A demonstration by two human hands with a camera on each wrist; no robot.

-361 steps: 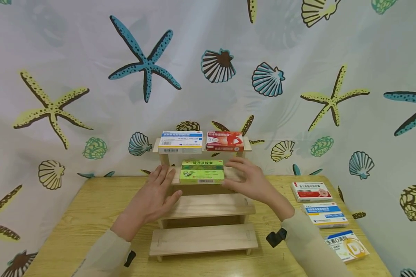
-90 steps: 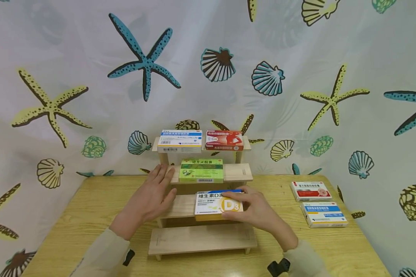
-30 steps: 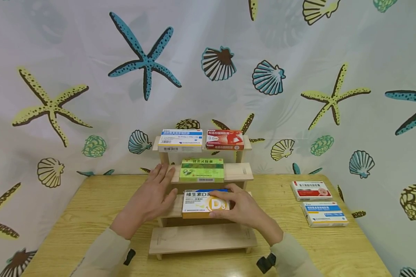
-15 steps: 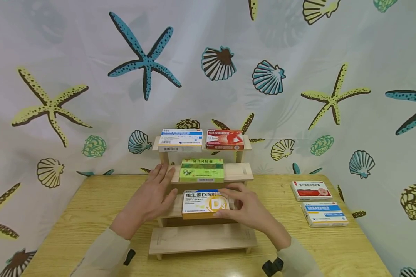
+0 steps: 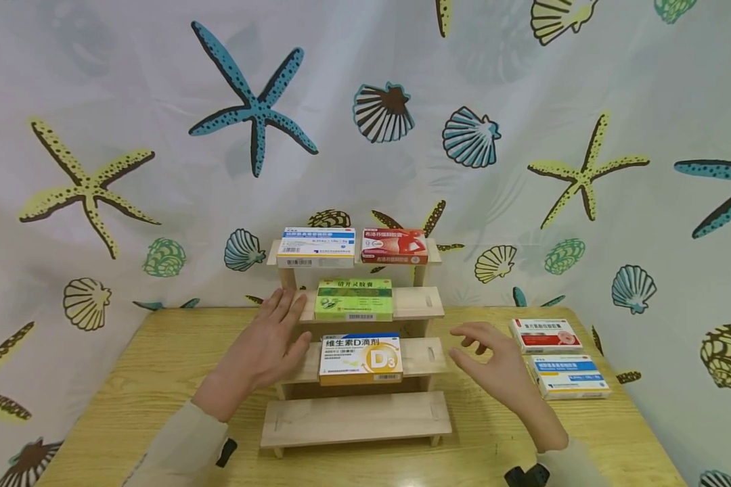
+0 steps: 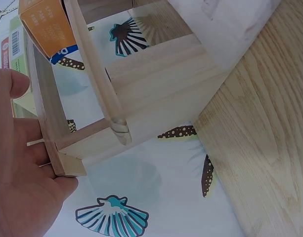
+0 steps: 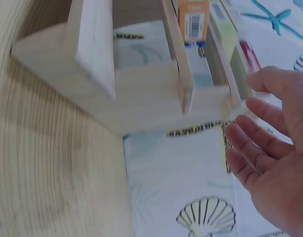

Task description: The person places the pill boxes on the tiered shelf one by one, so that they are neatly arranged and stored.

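A four-tier wooden display rack (image 5: 356, 423) stands on the table. My left hand (image 5: 262, 348) rests against its left end at the second tier from the top, fingers extended; the left wrist view shows the fingers touching the board end. On the third tier lies a white-and-orange vitamin D medicine box (image 5: 361, 358). My right hand (image 5: 493, 362) is off the rack's right side, fingers loosely bent and apart, holding nothing. A green medicine box (image 5: 353, 299) lies on the second tier. On the top tier are a white-and-blue medicine box (image 5: 317, 247) and a red medicine box (image 5: 394, 246).
At the table's right side lie a white-and-red medicine box (image 5: 547, 336) and, in front of it, another white-and-blue medicine box (image 5: 570, 377). A cloth (image 5: 365, 182) printed with starfish and shells hangs behind the wooden table (image 5: 158, 379).
The vitamin D box came from the table's right side to the third tier and slid left there. My right hand has let go of it and moved right. My left hand stays put.
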